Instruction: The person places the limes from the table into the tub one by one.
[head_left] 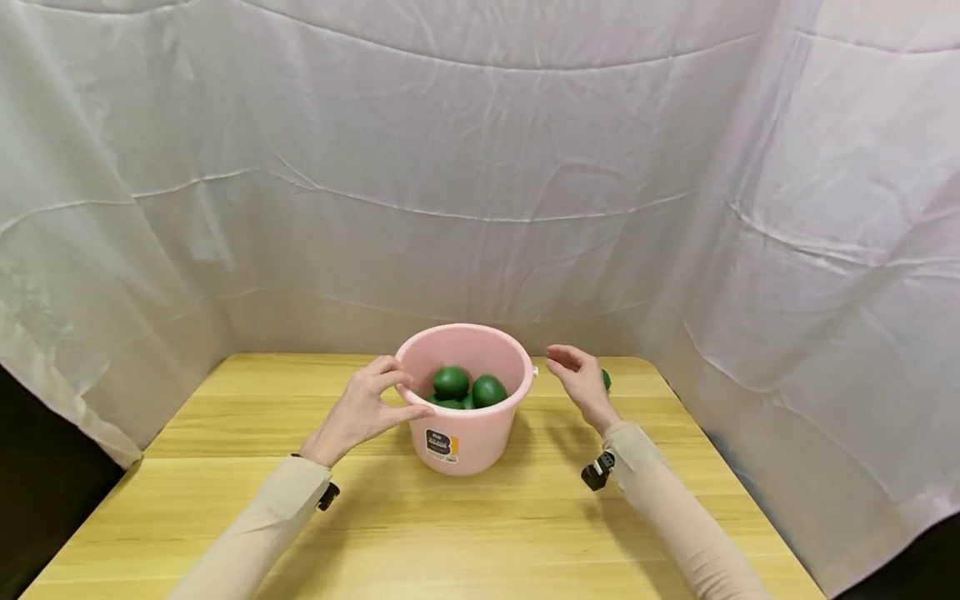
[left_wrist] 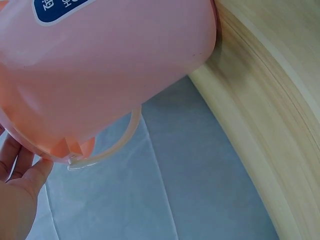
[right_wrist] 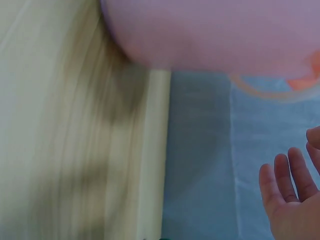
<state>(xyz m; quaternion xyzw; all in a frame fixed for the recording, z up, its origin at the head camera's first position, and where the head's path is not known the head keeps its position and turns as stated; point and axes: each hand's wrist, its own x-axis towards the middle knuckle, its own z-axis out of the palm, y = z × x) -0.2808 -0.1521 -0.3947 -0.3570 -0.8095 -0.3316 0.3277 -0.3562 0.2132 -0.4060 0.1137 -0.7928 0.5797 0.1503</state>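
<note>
A pink plastic bucket (head_left: 465,437) stands upright on the wooden table. Several smooth, dark green oval fruits (head_left: 489,390) lie inside it, the lower ones partly hidden. My left hand (head_left: 363,408) holds the bucket's left rim between fingers and thumb; the left wrist view has the thumb (left_wrist: 37,175) at the rim beside the handle joint. To the right of the bucket, apart from it, my right hand (head_left: 577,379) is raised with relaxed, slightly bent fingers and nothing in them. Behind that hand shows part of another green fruit (head_left: 607,381).
The light wooden table (head_left: 465,542) reaches back to a pale hanging cloth (head_left: 480,167), which also covers both sides. A pale handle (left_wrist: 122,140) hangs at the bucket's far side. The bucket's front carries a label (head_left: 441,445).
</note>
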